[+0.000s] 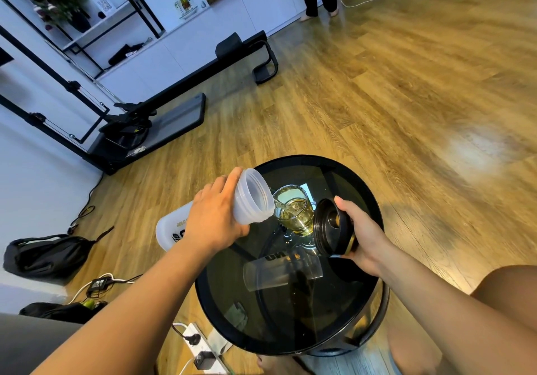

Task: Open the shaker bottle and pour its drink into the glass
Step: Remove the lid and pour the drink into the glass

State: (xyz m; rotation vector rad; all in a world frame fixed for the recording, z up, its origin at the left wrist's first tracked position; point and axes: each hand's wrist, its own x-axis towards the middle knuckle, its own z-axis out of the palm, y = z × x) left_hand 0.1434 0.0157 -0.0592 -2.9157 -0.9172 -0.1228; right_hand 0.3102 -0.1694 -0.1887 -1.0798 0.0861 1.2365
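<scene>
Between both hands, glass [296, 210] under tilted shaker bottle [250, 197].

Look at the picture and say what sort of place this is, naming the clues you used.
Probably a home or studio workout room: a black exercise machine stands on the wooden floor by white cabinets, and a shelf holds a plant.

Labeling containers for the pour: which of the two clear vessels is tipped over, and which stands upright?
The shaker bottle, held in the left hand, is tipped, mouth over the glass. The glass stands upright on the table, holding yellow drink.
</scene>
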